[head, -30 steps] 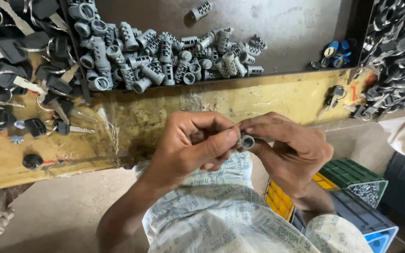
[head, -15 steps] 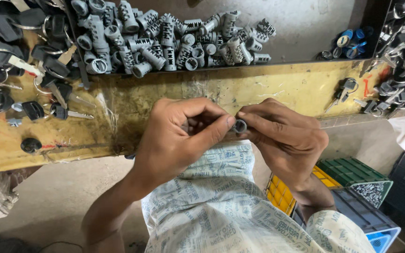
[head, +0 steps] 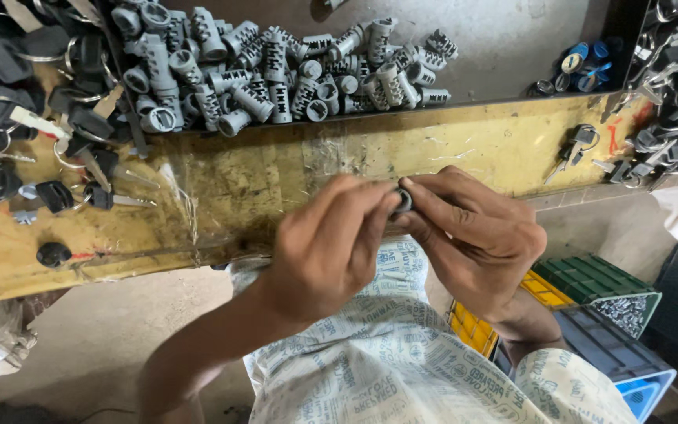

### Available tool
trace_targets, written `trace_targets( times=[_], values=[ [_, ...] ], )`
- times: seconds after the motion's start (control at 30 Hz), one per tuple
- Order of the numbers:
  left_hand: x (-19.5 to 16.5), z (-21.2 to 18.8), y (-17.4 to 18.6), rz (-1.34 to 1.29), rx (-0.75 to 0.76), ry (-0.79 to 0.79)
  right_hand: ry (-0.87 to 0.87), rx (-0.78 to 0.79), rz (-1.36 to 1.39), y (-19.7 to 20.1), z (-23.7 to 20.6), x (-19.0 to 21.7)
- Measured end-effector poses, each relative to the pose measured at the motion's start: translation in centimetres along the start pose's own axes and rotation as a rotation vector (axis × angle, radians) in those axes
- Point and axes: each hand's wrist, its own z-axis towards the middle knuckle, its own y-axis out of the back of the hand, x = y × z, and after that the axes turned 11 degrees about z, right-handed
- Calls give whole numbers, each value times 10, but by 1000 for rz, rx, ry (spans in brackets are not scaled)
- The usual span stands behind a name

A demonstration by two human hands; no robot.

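My left hand (head: 331,247) and my right hand (head: 476,235) meet in front of me, above my patterned lap. Between their fingertips they pinch one small grey metal lock cylinder (head: 402,201), its round end facing up. Most of the cylinder is hidden by my fingers. Just beyond my hands runs the worn yellow workbench edge (head: 292,173).
A heap of several grey lock cylinders (head: 276,71) lies on the dark surface behind the bench. Black-headed keys (head: 33,118) pile at the left, metal keys (head: 676,86) at the right, blue caps (head: 582,63) nearby. Green, yellow and blue parts bins (head: 598,314) sit lower right.
Both hands stay pinched on the cylinder and have shifted slightly within the view, with the fingers turning it a little. The camera has tilted, so the bench sits differently in frame.
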Motion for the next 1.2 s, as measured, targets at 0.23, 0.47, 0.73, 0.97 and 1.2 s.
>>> trace_targets(
  times=[0.23, 0.47, 0.73, 0.97, 1.2],
  values=[
    [3, -11, -21, -187, -159, 75, 348, -72, -320, -9, -2, -4],
    [16, -15, -20, -612, -14, 585, 289, -133, -598, 47, -10, -44],
    [24, -17, -28, -427, -97, 435, 219, -46, -969, 141, 40, -74],
    [23, -13, -24, -438, -91, 455, 284, -78, -1151, 100, 77, -84],
    [22, -11, -22, -425, -99, 441, 300, 6, -718, 95, 57, -85]
  ],
)
